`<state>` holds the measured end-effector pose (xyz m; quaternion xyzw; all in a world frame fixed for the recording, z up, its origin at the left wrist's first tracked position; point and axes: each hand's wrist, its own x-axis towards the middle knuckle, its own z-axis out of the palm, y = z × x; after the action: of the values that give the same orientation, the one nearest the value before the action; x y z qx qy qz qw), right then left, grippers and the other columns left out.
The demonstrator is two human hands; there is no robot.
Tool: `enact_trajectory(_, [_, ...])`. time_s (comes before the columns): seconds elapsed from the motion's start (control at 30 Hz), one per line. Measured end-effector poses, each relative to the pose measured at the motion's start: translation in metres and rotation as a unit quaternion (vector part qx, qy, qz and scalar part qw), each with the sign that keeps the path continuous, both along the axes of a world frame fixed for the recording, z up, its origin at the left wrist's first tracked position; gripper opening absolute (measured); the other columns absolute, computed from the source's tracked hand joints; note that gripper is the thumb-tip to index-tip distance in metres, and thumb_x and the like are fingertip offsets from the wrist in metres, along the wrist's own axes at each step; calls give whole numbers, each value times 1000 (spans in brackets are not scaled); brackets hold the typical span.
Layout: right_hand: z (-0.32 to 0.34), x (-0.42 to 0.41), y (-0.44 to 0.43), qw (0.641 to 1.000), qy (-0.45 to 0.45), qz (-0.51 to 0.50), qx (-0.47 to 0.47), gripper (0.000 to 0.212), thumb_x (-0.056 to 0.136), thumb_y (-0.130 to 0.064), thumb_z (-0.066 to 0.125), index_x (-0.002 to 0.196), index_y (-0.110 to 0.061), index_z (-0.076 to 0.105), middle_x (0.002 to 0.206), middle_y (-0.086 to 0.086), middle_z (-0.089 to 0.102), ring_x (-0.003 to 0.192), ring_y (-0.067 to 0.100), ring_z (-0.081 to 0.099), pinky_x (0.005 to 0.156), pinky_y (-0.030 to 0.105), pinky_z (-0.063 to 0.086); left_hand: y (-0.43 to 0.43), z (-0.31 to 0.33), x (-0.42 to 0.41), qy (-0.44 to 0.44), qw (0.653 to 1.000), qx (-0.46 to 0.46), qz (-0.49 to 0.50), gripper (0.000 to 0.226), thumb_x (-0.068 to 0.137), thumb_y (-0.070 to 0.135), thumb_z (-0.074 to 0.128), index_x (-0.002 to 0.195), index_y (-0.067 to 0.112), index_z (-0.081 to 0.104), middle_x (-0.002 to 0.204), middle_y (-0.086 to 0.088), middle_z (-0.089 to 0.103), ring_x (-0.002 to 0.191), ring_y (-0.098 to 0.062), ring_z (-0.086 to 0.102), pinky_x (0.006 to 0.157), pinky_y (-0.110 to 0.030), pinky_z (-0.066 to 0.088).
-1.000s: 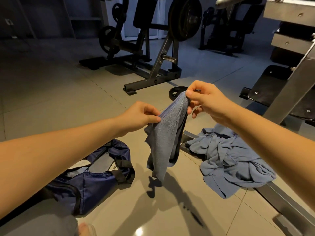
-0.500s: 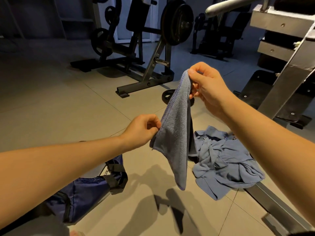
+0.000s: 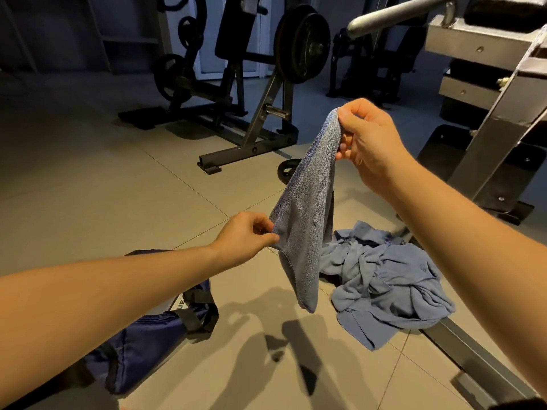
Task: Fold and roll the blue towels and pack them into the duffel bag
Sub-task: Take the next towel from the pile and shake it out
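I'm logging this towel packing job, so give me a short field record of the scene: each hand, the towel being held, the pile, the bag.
held towel: hangs loose between both hands, not yet folded
left hand: pinches its lower side edge
right hand: pinches its top corner, higher up
towel pile: crumpled on the floor, right of the held towel
duffel bag: navy, on the floor at lower left, partly hidden

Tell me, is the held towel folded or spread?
Neither: the towel hangs bunched, pinched at its top by the right hand and lower down by the left hand.
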<state>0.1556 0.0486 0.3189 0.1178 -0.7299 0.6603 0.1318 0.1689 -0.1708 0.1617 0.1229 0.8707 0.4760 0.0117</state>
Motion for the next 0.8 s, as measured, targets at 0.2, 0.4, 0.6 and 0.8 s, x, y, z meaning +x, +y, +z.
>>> enact_trajectory(0.2, [-10, -11, 28, 994, -31, -104, -23, 11, 99, -19, 55, 104, -12, 62, 81, 6, 55, 58, 9, 47, 52, 24, 48, -14, 14, -8, 26, 997, -30, 73, 13, 87, 11, 65, 75, 15, 66, 75, -6, 69, 73, -22, 63, 71, -42, 56])
enact_trajectory(0.4, [-42, -10, 58, 985, -79, -151, -3, 7, 97, -13, 51, 97, -12, 58, 77, 5, 53, 58, 12, 48, 53, 27, 46, -44, 38, -24, 8, 995, 22, 95, 7, 83, 6, 71, 76, 6, 69, 75, -11, 71, 71, -19, 63, 72, -40, 56])
enact_trajectory(0.6, [-29, -3, 42, 988, -71, -12, 133, 17, 102, -20, 55, 87, -16, 63, 81, 8, 60, 69, 17, 50, 61, 30, 48, -19, 6, -7, -57, 981, -127, -133, 8, 84, 7, 76, 83, 13, 71, 73, -4, 73, 67, -10, 67, 67, -27, 54])
enact_trajectory(0.8, [-24, 2, 53, 988, -83, 55, 116, 21, 102, -13, 49, 85, -12, 62, 76, -1, 56, 69, 10, 50, 63, 22, 41, 14, -13, 25, -40, 951, -198, -235, 9, 88, 16, 70, 83, 11, 75, 76, -7, 70, 65, -16, 58, 68, -35, 51])
